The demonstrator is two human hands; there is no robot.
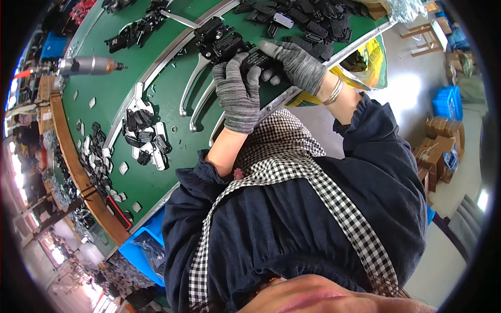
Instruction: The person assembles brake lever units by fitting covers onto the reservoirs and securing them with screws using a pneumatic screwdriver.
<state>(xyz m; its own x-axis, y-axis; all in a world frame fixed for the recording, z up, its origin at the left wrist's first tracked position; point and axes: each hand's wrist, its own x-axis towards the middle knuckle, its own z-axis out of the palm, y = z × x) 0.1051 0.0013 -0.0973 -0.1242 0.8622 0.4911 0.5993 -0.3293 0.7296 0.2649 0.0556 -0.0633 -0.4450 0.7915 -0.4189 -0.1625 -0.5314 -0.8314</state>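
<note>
Both my hands wear grey knit gloves and meet at a black brake lever assembly (259, 58) at the table's near edge. My left hand (237, 96) has its fingers closed at the near left side of its body. My right hand (300, 65) grips the other side, thumb laid across the top. Fingers partly cover the part. Two similar assemblies, a nearer one (228, 48) and a farther one (209, 28), lie side by side just left of it. Their curved silver levers (195, 86) point back toward me.
A power screwdriver (88, 65) hangs at the left. Black cover plates (308, 23) are heaped at the far right. Black and white small parts (146, 133) lie left of my left hand. A metal rail (159, 65) crosses the green table (175, 151). A yellow bag (373, 65) hangs at the right edge.
</note>
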